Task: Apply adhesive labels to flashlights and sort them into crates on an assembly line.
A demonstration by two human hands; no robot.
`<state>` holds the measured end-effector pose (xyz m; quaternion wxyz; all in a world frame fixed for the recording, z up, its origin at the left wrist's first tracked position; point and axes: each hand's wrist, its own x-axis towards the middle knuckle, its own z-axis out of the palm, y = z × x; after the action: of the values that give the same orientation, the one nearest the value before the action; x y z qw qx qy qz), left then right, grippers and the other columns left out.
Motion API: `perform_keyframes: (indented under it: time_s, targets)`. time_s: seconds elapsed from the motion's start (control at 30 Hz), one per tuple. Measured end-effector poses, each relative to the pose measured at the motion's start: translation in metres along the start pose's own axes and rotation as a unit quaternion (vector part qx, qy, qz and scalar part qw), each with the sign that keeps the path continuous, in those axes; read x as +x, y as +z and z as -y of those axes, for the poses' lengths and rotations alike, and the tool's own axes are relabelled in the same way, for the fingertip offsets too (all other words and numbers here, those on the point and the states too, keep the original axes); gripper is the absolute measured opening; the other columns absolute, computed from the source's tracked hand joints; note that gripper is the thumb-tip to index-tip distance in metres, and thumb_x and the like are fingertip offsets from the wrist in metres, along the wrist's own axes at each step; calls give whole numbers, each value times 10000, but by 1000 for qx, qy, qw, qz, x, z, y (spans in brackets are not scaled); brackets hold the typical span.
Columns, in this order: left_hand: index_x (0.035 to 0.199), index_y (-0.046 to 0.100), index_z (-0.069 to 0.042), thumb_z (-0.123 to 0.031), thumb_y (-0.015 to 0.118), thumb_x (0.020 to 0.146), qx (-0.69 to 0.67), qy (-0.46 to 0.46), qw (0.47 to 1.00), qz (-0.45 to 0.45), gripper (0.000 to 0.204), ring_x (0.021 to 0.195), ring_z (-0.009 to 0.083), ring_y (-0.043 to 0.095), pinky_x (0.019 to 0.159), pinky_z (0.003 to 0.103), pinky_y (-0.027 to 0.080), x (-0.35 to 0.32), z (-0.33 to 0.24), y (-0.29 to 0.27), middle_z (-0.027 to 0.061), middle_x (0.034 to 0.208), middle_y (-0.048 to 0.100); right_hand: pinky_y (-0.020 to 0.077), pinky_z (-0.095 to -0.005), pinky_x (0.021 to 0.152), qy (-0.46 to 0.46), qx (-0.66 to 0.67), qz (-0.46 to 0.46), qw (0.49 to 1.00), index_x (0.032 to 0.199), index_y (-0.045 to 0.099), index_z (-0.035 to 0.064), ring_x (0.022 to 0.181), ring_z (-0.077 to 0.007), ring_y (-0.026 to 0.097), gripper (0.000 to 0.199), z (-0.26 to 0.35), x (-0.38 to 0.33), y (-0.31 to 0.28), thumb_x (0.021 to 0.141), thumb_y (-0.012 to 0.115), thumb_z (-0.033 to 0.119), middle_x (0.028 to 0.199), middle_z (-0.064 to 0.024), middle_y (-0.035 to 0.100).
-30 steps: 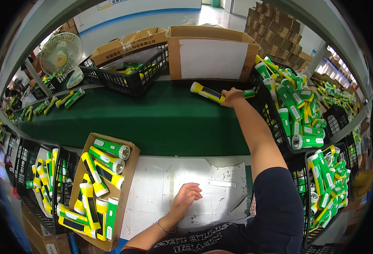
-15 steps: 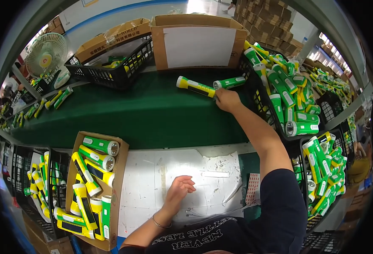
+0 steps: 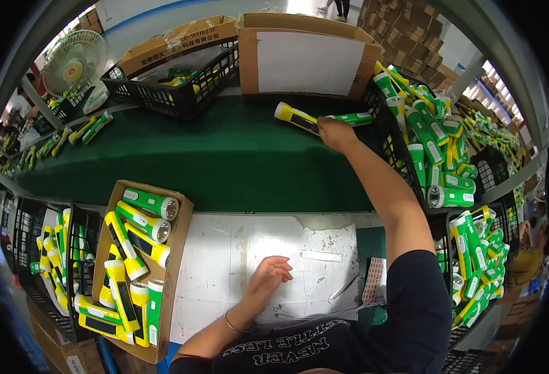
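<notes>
In the head view, stretches the right arm forward across a long, flat, dark-green work surface. Has the bare right hand over the tail end of a yellow-and-green plastic flashlight with a dark panel along its side. Cannot tell whether the fingers clamp that end or merely touch it, as they are mostly hidden from above. Near the far edge of the green surface, with yellow head to the left, lies the flashlight in question, just in front of a brown cardboard carton faced with a white sheet. Just beyond the right hand, partly covered, and near a black plastic lattice crate heaped with similar lights: a green-and-white cylindrical flashlight.

Holds the bare left hand over a scuffed white tabletop, well apart from the right, fingers loosely bent, with nothing gripped between them. Wears a thin bracelet at the left wrist.

To the left of the white tabletop, filled with yellow and green flashlights in differing directions: a shallow open brown cardboard box. Farther back on the left: a pale round-caged fan.
</notes>
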<state>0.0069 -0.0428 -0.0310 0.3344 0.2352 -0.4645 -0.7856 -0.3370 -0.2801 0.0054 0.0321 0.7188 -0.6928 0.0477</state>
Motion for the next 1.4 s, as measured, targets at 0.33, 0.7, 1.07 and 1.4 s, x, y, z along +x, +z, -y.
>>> perform_keyframes:
  time_s: [0.33,0.7,1.07,1.4]
  targets:
    - [1211,390,-6,-236,427,920,-28,1,999,-22,373,952,150,509,858,285,396,-4,-2,0,81,1045,506,459,-356,523,136,207,63,967,843,626,32,597,-228,589,296,57,-25,-3,707,673,290,609,-91,550]
    - [1355,276,-23,-461,225,957,-294,-59,953,36,594,1134,261,480,977,411,384,-6,-8,8,169,1192,503,256,-220,400,247,839,356,329,885,555,76,426,-78,358,256,199,-292,-34,900,522,329,675,-6,530]
    - [1154,449,-35,-377,439,924,-322,-192,927,14,413,959,253,558,826,434,507,-11,-7,12,146,1099,531,265,-224,385,325,833,65,443,1182,472,62,404,-81,321,367,197,-367,-50,993,276,308,653,-44,507]
    - [1080,494,-38,-444,443,906,-221,-177,958,-55,444,770,198,588,651,334,525,-9,3,11,136,929,591,268,-188,445,220,800,110,547,940,510,67,486,-47,333,248,213,-378,-31,968,351,255,708,-16,514]
